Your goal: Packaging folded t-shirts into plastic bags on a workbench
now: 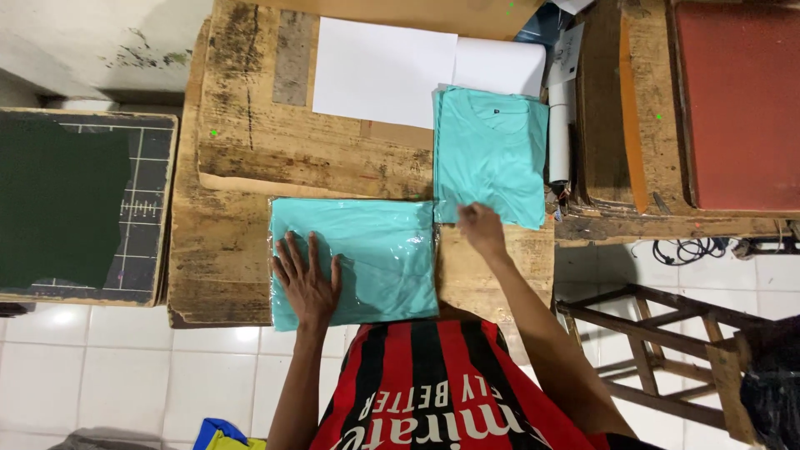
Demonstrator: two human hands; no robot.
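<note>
white tiled floor (125, 367), worn wooden table (242, 142), wooden stool (658, 350) at right.

A small garment-packing workshop on a tiled floor.

The counter (242, 133) is rough board covered with worn cardboard, and on it lie a folded turquoise shirt (492, 154), another shirt sealed in a clear plastic bag (375, 250), and white sheets of paper (383, 71). A green cutting mat (75, 208) sits on a side stand, a red-topped wooden bench (733, 100) stands alongside, and cables (687, 248) trail over white floor tiles (125, 367).
</note>
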